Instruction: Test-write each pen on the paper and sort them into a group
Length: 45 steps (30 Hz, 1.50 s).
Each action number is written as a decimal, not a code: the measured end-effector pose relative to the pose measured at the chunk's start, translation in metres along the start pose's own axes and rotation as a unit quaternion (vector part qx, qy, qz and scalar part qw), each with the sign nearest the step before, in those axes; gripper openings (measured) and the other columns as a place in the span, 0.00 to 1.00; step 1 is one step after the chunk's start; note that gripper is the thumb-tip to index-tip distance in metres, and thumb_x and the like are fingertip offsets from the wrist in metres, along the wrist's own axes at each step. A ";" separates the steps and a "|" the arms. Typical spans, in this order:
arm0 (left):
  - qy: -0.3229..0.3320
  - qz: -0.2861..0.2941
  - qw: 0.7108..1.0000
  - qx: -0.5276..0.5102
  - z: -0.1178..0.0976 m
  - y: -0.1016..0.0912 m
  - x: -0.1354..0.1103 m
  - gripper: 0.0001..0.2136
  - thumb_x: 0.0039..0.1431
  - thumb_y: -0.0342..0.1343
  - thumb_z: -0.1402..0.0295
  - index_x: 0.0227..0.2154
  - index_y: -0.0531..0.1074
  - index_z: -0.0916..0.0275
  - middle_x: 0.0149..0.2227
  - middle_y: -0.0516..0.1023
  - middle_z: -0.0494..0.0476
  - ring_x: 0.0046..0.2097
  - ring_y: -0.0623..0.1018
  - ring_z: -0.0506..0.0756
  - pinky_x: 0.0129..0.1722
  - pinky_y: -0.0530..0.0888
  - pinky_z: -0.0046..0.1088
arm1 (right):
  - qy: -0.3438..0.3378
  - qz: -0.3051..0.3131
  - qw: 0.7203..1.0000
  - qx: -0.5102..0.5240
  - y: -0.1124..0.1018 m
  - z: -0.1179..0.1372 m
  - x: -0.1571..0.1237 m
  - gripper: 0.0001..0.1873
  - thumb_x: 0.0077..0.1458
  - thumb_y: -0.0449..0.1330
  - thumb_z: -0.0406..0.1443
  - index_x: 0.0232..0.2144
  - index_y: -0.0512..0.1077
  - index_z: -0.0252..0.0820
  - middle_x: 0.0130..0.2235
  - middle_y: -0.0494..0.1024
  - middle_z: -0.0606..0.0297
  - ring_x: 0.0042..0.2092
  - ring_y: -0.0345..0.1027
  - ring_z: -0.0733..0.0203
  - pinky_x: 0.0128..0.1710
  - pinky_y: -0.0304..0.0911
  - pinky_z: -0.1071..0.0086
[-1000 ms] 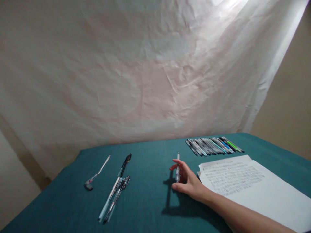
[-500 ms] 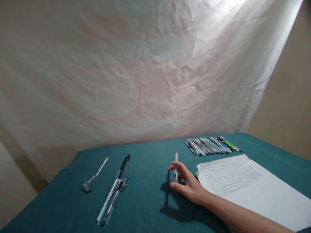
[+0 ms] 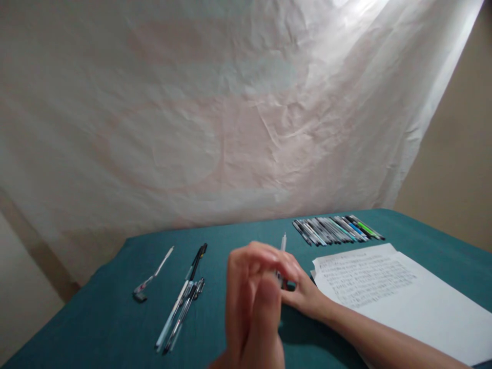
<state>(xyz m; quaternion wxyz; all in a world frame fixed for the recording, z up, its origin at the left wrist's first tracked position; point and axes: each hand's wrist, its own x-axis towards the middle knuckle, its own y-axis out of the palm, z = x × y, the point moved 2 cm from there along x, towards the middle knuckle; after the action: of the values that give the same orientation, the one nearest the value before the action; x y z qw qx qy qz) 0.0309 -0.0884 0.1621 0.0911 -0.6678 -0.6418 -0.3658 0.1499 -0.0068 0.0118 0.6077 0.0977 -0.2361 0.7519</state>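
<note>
My right hand [image 3: 305,294] holds a clear pen [image 3: 283,243] nearly upright, tip upward, above the green cloth. Its fingers and the pen's lower part are partly covered by my left hand [image 3: 249,302]. That left hand is in front, close to the camera and blurred. Its fingers bend over toward the pen, with a gap between them and the raised thumb; I cannot tell whether they touch the pen. Left of both hands lie several loose pens [image 3: 180,305], some dark, some pale.
A row of several pens [image 3: 338,230], some blue and green, lies at the back right. Sheets of paper [image 3: 434,312] with handwriting lie under and beside my right forearm. At the left is a thin white item with a dark end [image 3: 154,277]. A pale sheet hangs behind the table.
My left hand has come into view from below and now stands in front of my right hand. The pen in my right hand has tilted slightly rightward.
</note>
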 end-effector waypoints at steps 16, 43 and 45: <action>-0.369 -0.050 0.910 -0.185 0.195 -0.082 0.004 0.11 0.54 0.54 0.63 0.36 0.70 0.67 0.34 0.75 0.60 0.35 0.76 0.52 0.33 0.71 0.26 | 0.138 0.057 0.983 0.105 0.002 -0.013 0.001 0.16 0.55 0.50 0.41 0.44 0.64 0.43 0.30 0.69 0.67 0.20 0.48 0.73 0.16 0.44 0.77; -0.324 -0.205 0.894 -0.232 0.202 -0.110 0.015 0.04 0.50 0.58 0.75 0.31 0.72 0.69 0.33 0.77 0.61 0.36 0.77 0.52 0.40 0.74 0.26 | 0.114 0.001 0.984 -0.135 -0.006 -0.024 0.005 0.20 0.55 0.47 0.47 0.38 0.68 0.38 0.20 0.64 0.69 0.19 0.55 0.67 0.18 0.52 0.74; -0.326 -0.212 0.891 -0.232 0.202 -0.110 0.014 0.04 0.50 0.58 0.75 0.30 0.72 0.69 0.33 0.77 0.62 0.36 0.78 0.52 0.39 0.74 0.26 | 0.106 -0.005 0.983 -0.152 -0.006 -0.024 0.004 0.20 0.56 0.46 0.47 0.38 0.68 0.39 0.21 0.66 0.68 0.20 0.57 0.66 0.19 0.53 0.73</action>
<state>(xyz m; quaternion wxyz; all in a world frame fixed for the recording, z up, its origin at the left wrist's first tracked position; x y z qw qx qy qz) 0.0031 0.0596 -0.0116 -0.3608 -0.5997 -0.6585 -0.2767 0.1577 0.0091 -0.0061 0.6412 -0.0752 -0.2813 0.7100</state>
